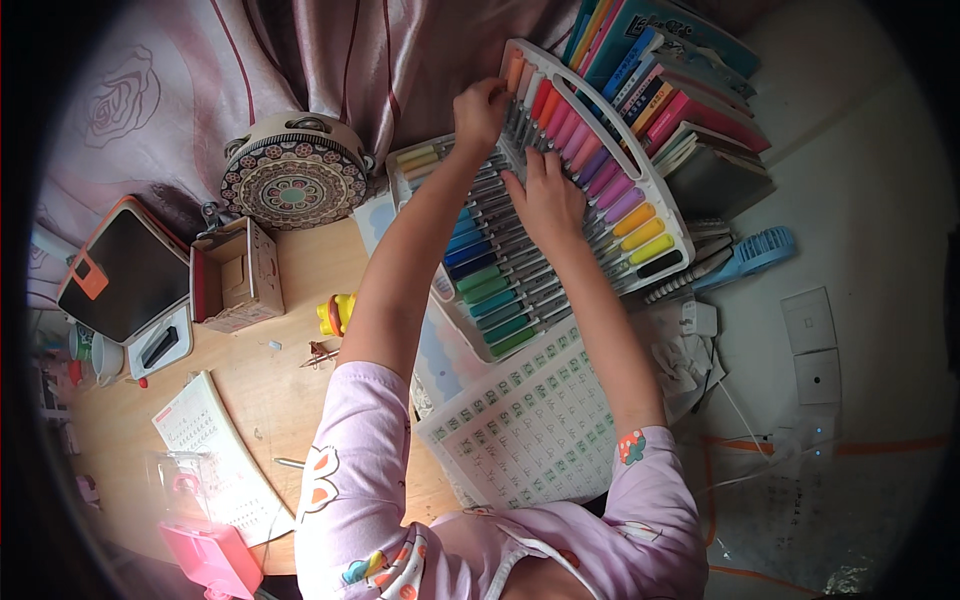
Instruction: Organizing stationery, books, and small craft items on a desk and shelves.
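Note:
An opened white plastic marker case (676,220) lies across the desk, holding rows of capped markers. Blue and green markers (487,288) fill its left half; pink, purple and yellow markers (636,217) fill the right. At the case's far end, my left hand (478,118) is curled with its fingertips against the orange markers (515,76); what they pinch is hidden. My right hand (550,200) rests palm down over the middle of the case, fingers stretched out across the marker barrels.
A handwriting sheet (530,420) lies below the case. Books (690,110) stand at the far right, beside a blue handheld fan (755,255). To the left are a tambourine (293,185), a cardboard box (240,275), a tablet (128,270), a notebook (225,460) and a pink box (213,557).

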Action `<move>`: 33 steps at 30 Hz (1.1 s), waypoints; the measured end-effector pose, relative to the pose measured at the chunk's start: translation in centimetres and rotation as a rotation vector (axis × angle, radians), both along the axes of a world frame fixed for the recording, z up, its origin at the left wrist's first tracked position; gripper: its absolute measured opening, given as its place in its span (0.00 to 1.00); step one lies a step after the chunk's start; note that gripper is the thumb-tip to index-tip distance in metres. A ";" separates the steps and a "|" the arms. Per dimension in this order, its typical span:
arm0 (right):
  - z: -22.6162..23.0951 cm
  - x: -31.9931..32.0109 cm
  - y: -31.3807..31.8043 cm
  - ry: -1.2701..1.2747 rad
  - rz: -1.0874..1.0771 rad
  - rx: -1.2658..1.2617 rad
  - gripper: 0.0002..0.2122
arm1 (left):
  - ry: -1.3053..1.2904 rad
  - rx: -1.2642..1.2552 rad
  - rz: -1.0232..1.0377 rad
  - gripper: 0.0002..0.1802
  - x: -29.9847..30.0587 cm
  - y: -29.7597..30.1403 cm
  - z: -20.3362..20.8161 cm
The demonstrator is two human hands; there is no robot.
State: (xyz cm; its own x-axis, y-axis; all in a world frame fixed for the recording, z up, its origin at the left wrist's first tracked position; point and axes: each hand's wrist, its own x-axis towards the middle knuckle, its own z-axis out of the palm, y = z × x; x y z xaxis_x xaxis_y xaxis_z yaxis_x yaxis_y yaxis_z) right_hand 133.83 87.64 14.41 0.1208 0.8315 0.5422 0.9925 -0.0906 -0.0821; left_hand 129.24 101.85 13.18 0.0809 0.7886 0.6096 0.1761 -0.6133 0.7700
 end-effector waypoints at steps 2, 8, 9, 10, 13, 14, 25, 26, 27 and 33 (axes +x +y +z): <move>-0.1 0.1 0.0 0.035 0.007 -0.001 0.16 | -0.010 -0.026 -0.002 0.09 0.1 -0.3 0.4; 0.0 0.1 -0.2 0.110 0.064 0.028 0.10 | -0.007 -0.014 0.060 0.09 1.0 -1.5 0.4; 0.1 0.0 -0.2 0.111 0.080 0.041 0.07 | 0.002 -0.030 0.036 0.10 0.8 -1.6 0.5; 0.0 0.1 -0.1 0.118 0.082 0.038 0.07 | 0.009 -0.034 0.038 0.10 0.4 -1.7 0.6; 0.3 -0.1 -0.4 0.182 0.084 -0.050 0.08 | 0.169 0.038 -0.032 0.14 -1.8 -2.4 0.8; 0.2 0.2 -0.5 0.189 0.091 -0.051 0.08 | 0.252 -0.029 -0.008 0.14 -2.8 -3.2 1.6; -0.9 -3.3 -7.1 0.540 0.546 -0.138 0.09 | 0.238 -0.283 -0.100 0.08 -22.8 -28.2 6.5; 0.0 -4.5 -9.7 0.558 0.638 -0.236 0.09 | 0.171 -0.340 -0.050 0.08 -24.9 -30.2 5.0; 0.9 -5.2 -12.3 0.561 0.645 -0.242 0.09 | 0.130 -0.366 0.041 0.07 -26.8 -32.0 4.0; 6.8 -0.2 -16.3 0.036 0.121 0.518 0.11 | -0.147 -0.544 0.495 0.08 -33.1 -43.5 1.8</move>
State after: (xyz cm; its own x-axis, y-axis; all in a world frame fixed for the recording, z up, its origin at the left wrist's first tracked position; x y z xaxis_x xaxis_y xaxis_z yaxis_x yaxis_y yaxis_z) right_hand 133.61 71.34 21.19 0.0667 0.4647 0.8830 0.9891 0.0854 -0.1197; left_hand 96.14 58.31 14.96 -0.4139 0.9048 0.1003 0.2043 -0.0150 0.9788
